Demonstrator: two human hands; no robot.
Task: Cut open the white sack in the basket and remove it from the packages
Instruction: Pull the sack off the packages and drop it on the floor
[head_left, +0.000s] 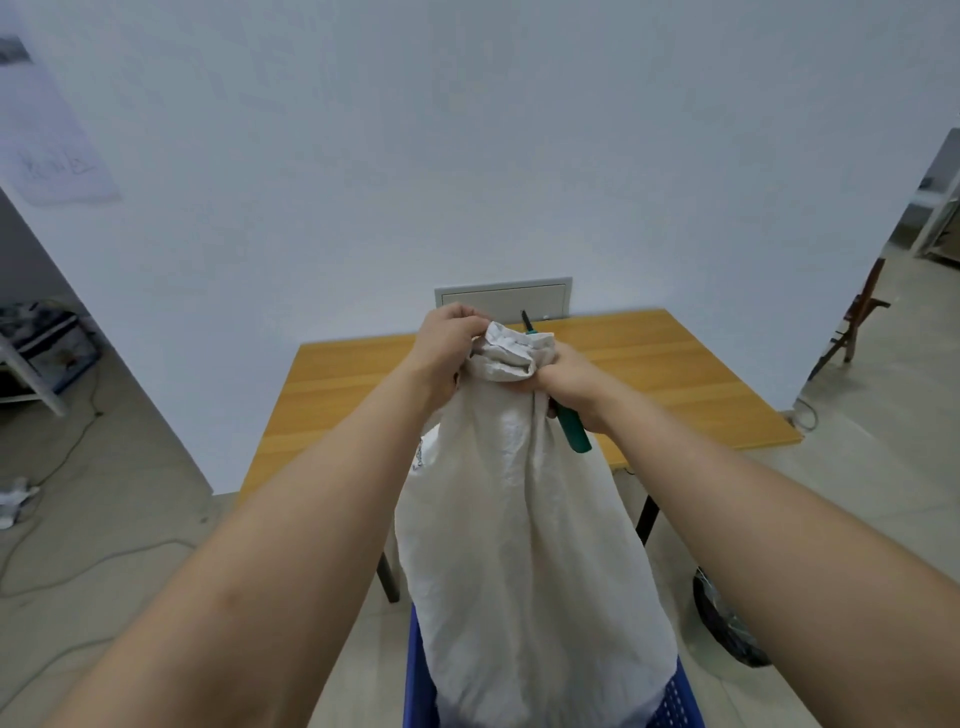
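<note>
A tall white sack (519, 545) stands upright in a blue basket (675, 696) at the bottom centre. Its gathered neck (511, 351) is bunched at the top. My left hand (444, 345) grips the neck from the left. My right hand (569, 384) grips the neck from the right and also holds a green-handled knife (571, 428), whose dark blade tip (526, 319) sticks up behind the neck. The sack hides whatever is inside it.
A wooden table (675, 384) stands behind the sack against a white wall, with a grey panel (504, 296) on the wall above it. A black bin (727, 623) sits on the floor at right, cables (62, 457) at left, a wooden stand (857, 322) far right.
</note>
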